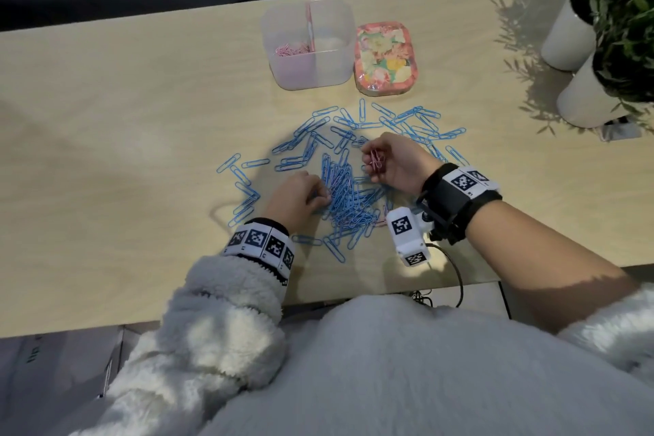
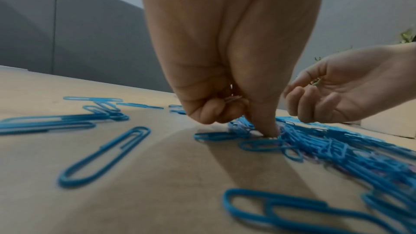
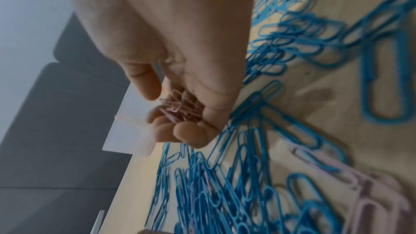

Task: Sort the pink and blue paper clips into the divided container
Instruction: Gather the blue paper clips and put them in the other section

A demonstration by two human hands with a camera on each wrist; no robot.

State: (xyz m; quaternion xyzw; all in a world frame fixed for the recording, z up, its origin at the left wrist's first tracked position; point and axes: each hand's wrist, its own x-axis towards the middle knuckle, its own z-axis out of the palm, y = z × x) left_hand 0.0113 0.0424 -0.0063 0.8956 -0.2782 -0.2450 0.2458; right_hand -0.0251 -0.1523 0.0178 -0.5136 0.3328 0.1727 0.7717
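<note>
A heap of blue paper clips point(image 1: 339, 188) is spread over the wooden table point(image 1: 124, 152), with a few pink clips point(image 3: 360, 193) mixed in at its near right. The clear divided container point(image 1: 308, 46) stands behind the heap, and pink clips point(image 1: 292, 49) lie in its left compartment. My right hand point(image 1: 371, 163) hovers over the heap's right side, its fingers curled round a bunch of pink clips point(image 3: 178, 108). My left hand point(image 1: 320, 200) is on the heap's left side. Its curled fingers pinch a pink clip point(image 2: 233, 99) while one fingertip point(image 2: 270, 129) presses into the pile.
A floral lid point(image 1: 386, 58) lies just right of the container. Two white plant pots point(image 1: 569, 35) point(image 1: 587, 95) stand at the far right. A black cable point(image 1: 456, 280) hangs over the table's front edge by my right wrist. Bare wood lies left of the heap.
</note>
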